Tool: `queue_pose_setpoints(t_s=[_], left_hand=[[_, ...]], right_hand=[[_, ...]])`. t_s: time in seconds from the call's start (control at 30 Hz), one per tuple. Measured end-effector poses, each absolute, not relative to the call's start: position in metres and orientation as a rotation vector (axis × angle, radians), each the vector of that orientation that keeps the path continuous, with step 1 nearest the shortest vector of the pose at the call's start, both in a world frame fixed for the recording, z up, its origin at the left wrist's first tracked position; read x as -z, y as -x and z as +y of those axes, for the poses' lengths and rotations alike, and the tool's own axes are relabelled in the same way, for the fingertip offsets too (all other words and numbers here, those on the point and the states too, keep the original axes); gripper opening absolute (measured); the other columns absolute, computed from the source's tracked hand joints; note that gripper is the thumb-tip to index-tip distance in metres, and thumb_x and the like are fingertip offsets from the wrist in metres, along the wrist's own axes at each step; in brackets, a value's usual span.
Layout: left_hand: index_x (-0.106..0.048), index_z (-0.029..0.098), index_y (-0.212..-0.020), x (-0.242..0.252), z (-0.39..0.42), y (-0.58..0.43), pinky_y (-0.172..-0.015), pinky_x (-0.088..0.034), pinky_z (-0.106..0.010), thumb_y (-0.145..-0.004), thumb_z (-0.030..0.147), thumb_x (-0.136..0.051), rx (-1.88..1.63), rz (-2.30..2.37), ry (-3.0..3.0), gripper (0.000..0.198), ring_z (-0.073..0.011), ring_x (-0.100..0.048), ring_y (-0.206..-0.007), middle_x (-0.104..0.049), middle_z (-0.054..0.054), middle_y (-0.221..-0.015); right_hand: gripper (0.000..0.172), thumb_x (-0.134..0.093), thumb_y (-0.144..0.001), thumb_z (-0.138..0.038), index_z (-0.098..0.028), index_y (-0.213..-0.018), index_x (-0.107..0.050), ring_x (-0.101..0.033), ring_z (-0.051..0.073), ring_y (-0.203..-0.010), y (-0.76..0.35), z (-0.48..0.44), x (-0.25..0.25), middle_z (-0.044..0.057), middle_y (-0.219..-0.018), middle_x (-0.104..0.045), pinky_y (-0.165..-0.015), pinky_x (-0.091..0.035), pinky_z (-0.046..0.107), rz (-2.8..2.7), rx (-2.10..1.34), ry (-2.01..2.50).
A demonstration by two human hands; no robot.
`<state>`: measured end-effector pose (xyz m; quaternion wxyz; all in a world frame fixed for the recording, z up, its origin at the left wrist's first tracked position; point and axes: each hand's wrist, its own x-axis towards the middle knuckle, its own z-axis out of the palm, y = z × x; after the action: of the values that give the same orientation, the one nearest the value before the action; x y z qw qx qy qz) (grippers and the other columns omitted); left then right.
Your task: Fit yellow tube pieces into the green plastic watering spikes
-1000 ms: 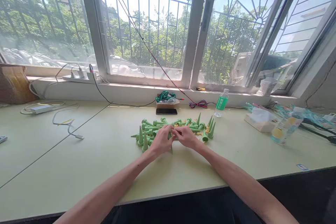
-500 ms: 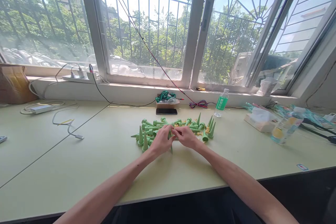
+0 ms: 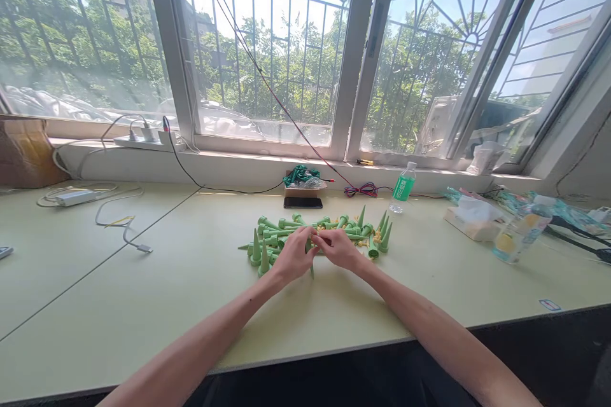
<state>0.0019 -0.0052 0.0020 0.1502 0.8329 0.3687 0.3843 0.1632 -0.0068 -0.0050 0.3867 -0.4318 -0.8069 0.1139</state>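
Note:
In the head view my left hand (image 3: pixel 296 254) is closed round a green plastic plant watering spike (image 3: pixel 312 271), whose pointed tip shows below the fingers. My right hand (image 3: pixel 338 247) meets it at the spike's upper end, fingers pinched together; what they grip is hidden. Around and behind both hands lies a pile of similar green spikes (image 3: pixel 264 261), some standing point up, others on their sides. Small yellow pieces (image 3: pixel 377 237) are scattered among the spikes on the right.
Behind the pile are a black phone (image 3: pixel 303 203) and a small box (image 3: pixel 305 191) with green material. A green-labelled bottle (image 3: pixel 403 187), a tissue box (image 3: pixel 470 222) and another bottle (image 3: pixel 520 232) stand to the right. Cables (image 3: pixel 125 226) lie on the left of the table (image 3: pixel 157 311).

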Motion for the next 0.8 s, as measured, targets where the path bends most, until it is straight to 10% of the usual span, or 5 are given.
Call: queue_pose_setpoints(t_s=[0.8], left_hand=[[-0.051, 0.020, -0.103, -0.0023, -0.0038, -0.0018, -0.059, -0.044, -0.026, -0.080, 0.027, -0.059, -1.251, 0.997, -2.322, 0.025, -0.0065, -0.046, -0.049, -0.057, -0.003, -0.098]], right_hand=[[0.045, -0.034, -0.096, -0.048, -0.019, -0.062, -0.041, -0.034, 0.011, -0.053, -0.1613, -0.0067, 0.0022, -0.003, -0.056, -0.041, -0.052, -0.026, 0.025, -1.863, -0.260, 1.149]])
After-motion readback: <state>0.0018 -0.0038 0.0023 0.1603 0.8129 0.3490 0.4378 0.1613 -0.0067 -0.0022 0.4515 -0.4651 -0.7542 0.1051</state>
